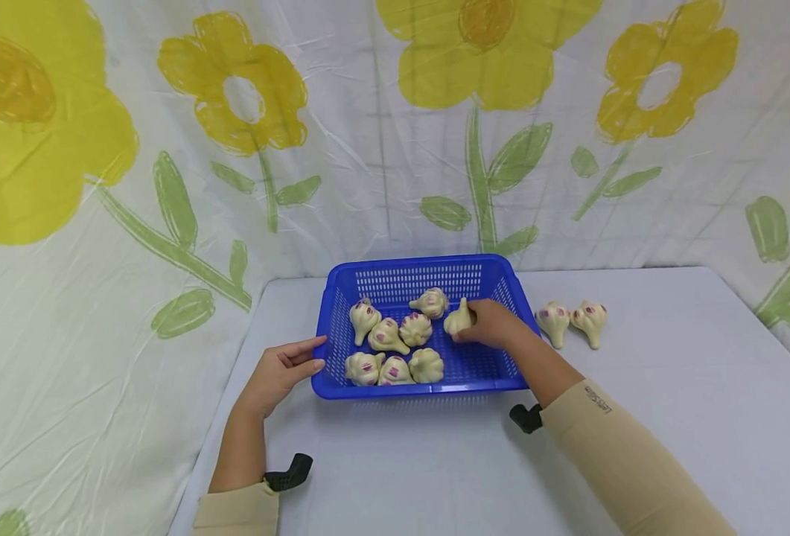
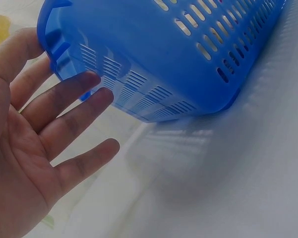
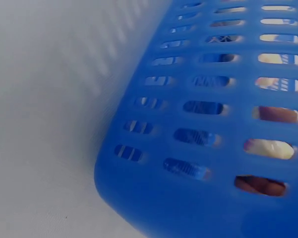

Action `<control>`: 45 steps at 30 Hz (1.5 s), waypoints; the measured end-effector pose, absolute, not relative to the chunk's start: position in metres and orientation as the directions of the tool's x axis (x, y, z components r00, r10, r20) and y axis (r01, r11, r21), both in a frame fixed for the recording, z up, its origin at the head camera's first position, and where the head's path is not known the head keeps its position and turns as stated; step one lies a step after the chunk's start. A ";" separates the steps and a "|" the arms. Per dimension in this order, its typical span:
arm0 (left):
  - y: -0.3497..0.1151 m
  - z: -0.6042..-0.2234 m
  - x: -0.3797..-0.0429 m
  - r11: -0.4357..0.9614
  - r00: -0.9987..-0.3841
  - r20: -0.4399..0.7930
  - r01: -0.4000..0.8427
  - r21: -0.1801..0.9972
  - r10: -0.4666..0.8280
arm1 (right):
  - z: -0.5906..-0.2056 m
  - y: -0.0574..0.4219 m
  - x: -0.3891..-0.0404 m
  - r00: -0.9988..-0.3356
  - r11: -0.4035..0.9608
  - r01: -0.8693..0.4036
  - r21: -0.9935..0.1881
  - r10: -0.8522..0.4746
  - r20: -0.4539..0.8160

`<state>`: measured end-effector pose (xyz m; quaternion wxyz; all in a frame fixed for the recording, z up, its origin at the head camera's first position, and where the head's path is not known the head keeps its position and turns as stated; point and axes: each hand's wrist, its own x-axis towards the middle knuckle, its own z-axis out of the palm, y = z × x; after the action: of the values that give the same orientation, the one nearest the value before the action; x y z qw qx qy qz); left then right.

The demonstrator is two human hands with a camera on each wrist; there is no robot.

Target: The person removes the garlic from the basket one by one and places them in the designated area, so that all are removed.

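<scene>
A blue plastic basket (image 1: pixel 421 390) holds several garlic bulbs (image 1: pixel 388 335), cream with purple patches, mostly at its left and middle. Inside its right half, my right hand (image 1: pixel 498 324) grips another garlic bulb (image 1: pixel 459 318) by its side, stem upward. At the left end, my left hand (image 1: pixel 275 378) touches the rim with thumb and index finger. The left wrist view has the other fingers (image 2: pixel 74 124) spread and fairly straight beside the basket wall. In the right wrist view, the slotted basket wall (image 3: pixel 213 148) hides most of the right hand.
Two more garlic bulbs (image 1: pixel 553 321) lie side by side on the white-covered table (image 1: pixel 676 417), to the right of the basket. Behind the table hangs a white curtain (image 1: pixel 341 186) with painted yellow flowers. Dark wrist-worn devices (image 1: pixel 290 472) stick out near the sleeves.
</scene>
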<state>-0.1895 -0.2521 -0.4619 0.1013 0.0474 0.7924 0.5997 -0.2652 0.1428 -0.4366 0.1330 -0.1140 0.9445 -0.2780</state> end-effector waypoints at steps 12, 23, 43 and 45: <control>-0.252 -0.463 -0.189 0.291 -0.976 -0.116 -0.058 0.955 0.186 | -0.435 0.147 -0.265 -0.944 0.754 -0.162 -0.636 -0.305 -0.121; -0.250 -0.460 -0.189 0.296 -0.975 -0.112 -0.050 0.954 0.194 | -0.427 0.147 -0.261 -0.943 0.728 -0.177 -0.662 -0.318 -0.098; -0.250 -0.458 -0.189 0.295 -0.974 -0.111 -0.049 0.954 0.197 | -0.428 0.149 -0.262 -0.955 0.701 -0.166 -0.693 -0.288 -0.063; -0.250 -0.458 -0.189 0.290 -0.974 -0.110 -0.049 0.956 0.199 | -0.427 0.149 -0.262 -0.960 0.692 -0.161 -0.704 -0.275 -0.051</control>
<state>-0.1889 -0.2504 -0.4583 0.1043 0.0472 0.7962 0.5941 -0.2619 0.1490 -0.4267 0.0762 -0.1190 0.9166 -0.3740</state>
